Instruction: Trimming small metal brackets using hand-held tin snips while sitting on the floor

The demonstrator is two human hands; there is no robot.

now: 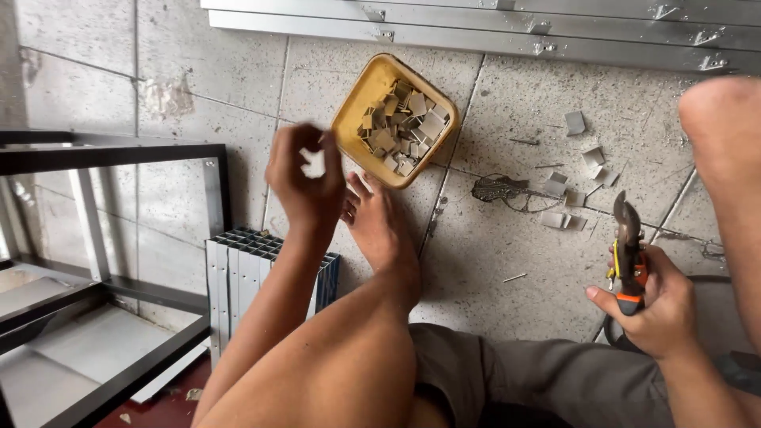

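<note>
My left hand is raised over the floor, fingers pinched on a small pale metal piece, just left of a yellow square tub holding several cut metal pieces. My right hand grips metal snips with orange and black handles, blades pointing up and closed. My bare foot rests on the tiled floor below the tub.
Loose metal offcuts lie on the tiles at right. A bundle of aluminium profiles stands by my left leg. A black metal frame is at left. Long aluminium rails lie along the top. My right knee is at far right.
</note>
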